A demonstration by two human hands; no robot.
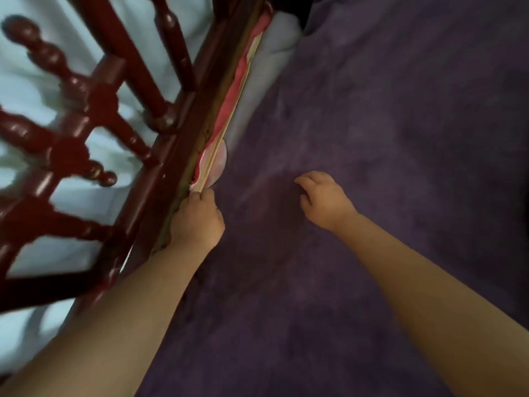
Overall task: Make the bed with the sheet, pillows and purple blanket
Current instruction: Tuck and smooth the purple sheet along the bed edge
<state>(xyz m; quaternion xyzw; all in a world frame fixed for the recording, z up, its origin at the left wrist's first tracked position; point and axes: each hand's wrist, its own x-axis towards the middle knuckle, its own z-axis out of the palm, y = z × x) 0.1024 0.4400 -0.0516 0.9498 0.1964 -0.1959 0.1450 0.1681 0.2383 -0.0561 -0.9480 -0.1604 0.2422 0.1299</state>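
The purple blanket (357,167) lies spread across the bed and fills the right and lower part of the head view. My left hand (197,219) is at the blanket's left edge, its fingers curled down into the gap beside the dark red wooden bed frame (160,179); what they hold is hidden. My right hand (323,200) rests on the blanket with its fingers loosely curled and holds nothing. A strip of pale sheet (266,73) shows along the frame above my left hand. No pillow can be made out.
The frame's turned spindles (94,101) stand at the left against a pale blue wall (25,90). Pink and cream cloth layers (226,121) are wedged between the frame and the mattress.
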